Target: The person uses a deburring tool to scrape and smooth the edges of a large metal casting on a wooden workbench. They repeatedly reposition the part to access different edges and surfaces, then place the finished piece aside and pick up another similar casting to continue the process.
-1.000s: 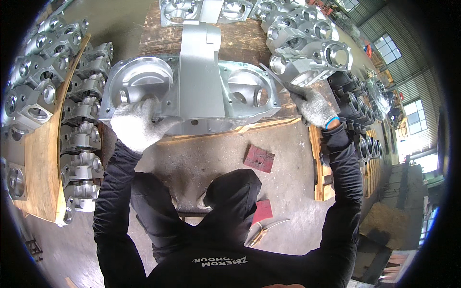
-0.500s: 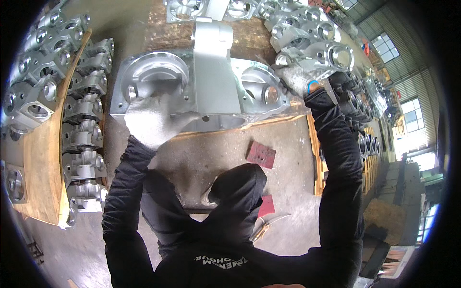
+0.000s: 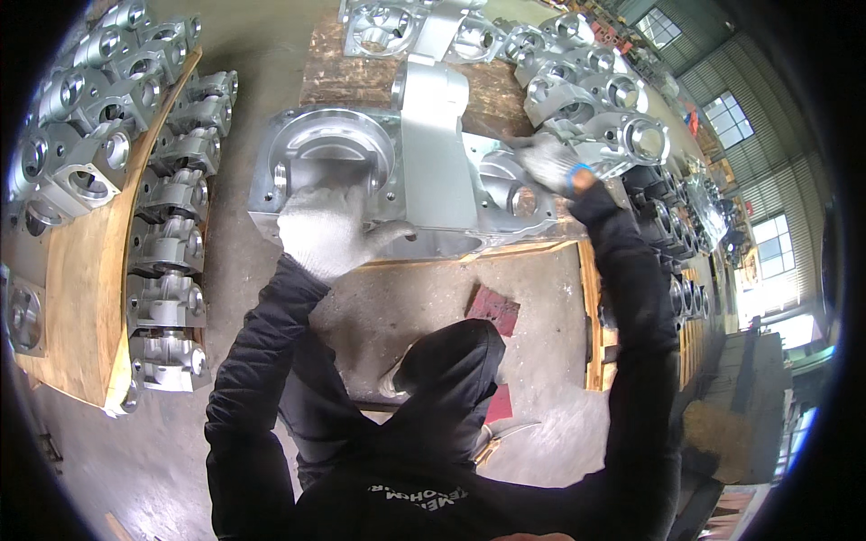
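Note:
A large silver metal housing [image 3: 439, 171] lies in front of me, with a wide round bore on its left, a smaller bore on its right and a raised block between them. My left hand [image 3: 323, 233], in a whitish glove, grips its front edge at the left bore; the thumb stretches along the front side and the fingers reach over into the bore, their tips hard to make out. Above the housing's right end is my right hand [image 3: 548, 164], also gloved, with a blue band at the wrist. Its fingers are blurred and point left; whether they hold anything is unclear.
More silver housings [image 3: 383, 34] stand beyond on the brown work surface [image 3: 347, 83], and others [image 3: 627, 135] crowd the right. On my left, housings [image 3: 171, 243] line a wooden board [image 3: 81, 307]. Red pads [image 3: 493, 309] lie on the floor by my knees.
The view has shifted, so the housing sits further right and lower. My left hand stays at the left bore's front edge. My right hand has moved left over the housing's right end.

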Action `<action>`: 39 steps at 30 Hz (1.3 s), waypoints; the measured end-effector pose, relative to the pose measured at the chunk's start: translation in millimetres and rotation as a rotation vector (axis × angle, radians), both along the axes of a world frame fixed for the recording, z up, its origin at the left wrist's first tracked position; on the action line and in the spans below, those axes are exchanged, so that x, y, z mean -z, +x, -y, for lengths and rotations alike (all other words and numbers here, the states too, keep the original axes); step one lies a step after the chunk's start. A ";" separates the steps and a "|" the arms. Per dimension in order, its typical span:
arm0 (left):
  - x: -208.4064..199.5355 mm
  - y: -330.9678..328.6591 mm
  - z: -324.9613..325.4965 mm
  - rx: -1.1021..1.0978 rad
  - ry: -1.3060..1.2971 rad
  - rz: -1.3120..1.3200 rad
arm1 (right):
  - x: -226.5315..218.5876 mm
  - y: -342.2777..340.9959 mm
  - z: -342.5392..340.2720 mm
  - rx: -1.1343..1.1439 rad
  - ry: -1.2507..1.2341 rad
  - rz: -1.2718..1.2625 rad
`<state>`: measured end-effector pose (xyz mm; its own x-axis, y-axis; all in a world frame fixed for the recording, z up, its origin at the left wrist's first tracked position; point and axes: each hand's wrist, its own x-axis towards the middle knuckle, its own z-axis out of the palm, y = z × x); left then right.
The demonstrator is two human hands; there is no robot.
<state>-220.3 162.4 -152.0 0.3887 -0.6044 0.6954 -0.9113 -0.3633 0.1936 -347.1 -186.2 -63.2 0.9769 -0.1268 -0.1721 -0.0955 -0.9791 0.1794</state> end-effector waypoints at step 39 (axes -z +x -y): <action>10.0 -11.6 -4.3 -0.032 -0.060 -0.002 | -54.8 29.1 -134.9 0.620 0.671 -0.008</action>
<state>-231.9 166.8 -162.0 0.4082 -0.5494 0.7291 -0.8993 -0.3796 0.2174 -318.0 -51.3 -8.4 0.7654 -0.4994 -0.4058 -0.6406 -0.6517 -0.4062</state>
